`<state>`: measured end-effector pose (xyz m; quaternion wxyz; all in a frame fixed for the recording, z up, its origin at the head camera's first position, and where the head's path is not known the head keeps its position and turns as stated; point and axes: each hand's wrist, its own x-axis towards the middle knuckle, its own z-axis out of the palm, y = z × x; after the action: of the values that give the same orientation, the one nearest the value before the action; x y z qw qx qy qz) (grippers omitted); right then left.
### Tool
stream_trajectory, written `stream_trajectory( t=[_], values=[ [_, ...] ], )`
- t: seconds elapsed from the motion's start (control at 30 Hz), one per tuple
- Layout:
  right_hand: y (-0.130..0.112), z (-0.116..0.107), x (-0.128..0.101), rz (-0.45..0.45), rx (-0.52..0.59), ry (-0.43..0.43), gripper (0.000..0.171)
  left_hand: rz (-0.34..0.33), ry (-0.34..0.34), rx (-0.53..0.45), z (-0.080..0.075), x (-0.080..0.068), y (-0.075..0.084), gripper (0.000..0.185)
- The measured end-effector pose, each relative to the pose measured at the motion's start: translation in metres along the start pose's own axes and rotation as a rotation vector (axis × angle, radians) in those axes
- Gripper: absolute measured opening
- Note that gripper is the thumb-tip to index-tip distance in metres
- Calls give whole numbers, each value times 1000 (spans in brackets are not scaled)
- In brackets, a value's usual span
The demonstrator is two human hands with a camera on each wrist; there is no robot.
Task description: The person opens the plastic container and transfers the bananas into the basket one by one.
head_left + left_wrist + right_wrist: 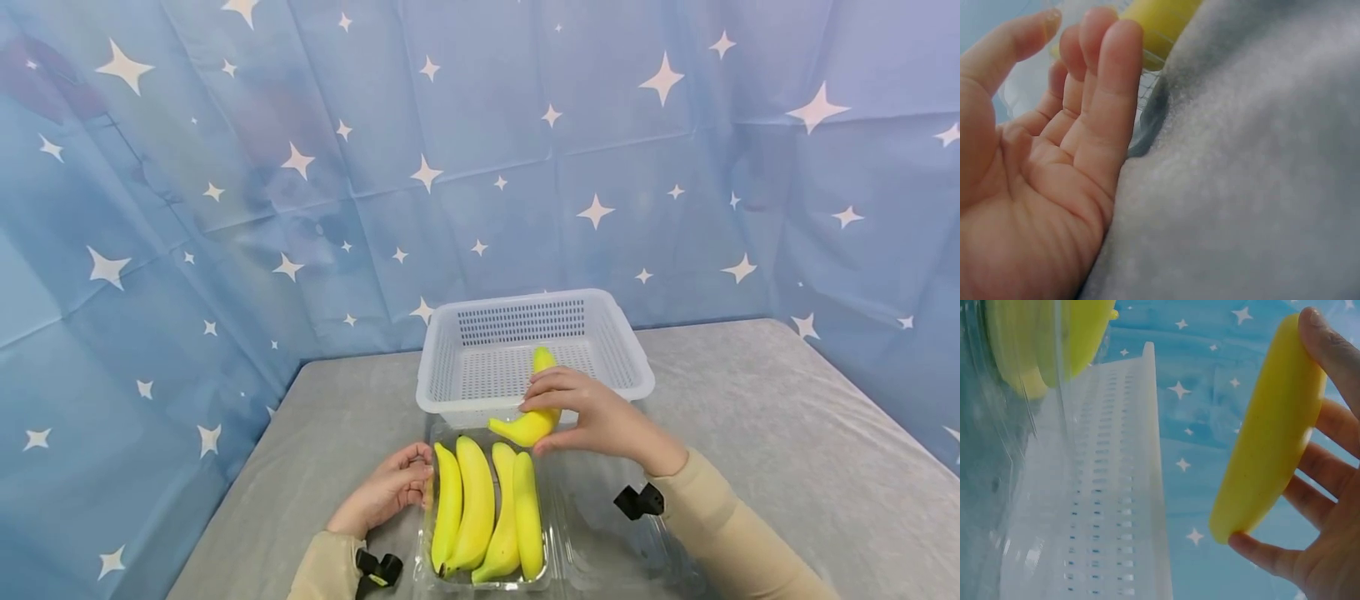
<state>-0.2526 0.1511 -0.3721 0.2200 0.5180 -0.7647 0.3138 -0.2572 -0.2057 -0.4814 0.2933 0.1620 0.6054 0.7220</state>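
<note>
A blue curtain (495,75) with white stars hangs beyond both hands, creased and reaching down both sides. In front of it, a grey tabletop (757,417) spreads under and around the hands. A white plastic basket (467,406) with slotted walls stands just beyond the right hand, which covers part of its near side. Nearer, between the hands, sits a clear plastic box (550,542), its clear lid (607,533) folded out flat below the right forearm, whose beige sleeve (727,525) hides some of it.

The right hand (592,412) is grasping one banana (528,427) between thumb and fingers, above the far end of the box and before the basket. The left hand (386,492) is released, fingers relaxed, at the box's left side; whether they touch it is hard to tell. Four bananas (474,504) lie lengthwise in the box, just right of the left hand. Small black devices (640,502) sit at both wrists.
</note>
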Motion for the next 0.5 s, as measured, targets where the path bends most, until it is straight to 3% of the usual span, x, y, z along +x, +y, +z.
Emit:
stream_trajectory(
  t=[0.5],
  values=[
    [10,-15,4,-48,-65,-30,51,-4,8,4,1,0,1,9]
  ],
)
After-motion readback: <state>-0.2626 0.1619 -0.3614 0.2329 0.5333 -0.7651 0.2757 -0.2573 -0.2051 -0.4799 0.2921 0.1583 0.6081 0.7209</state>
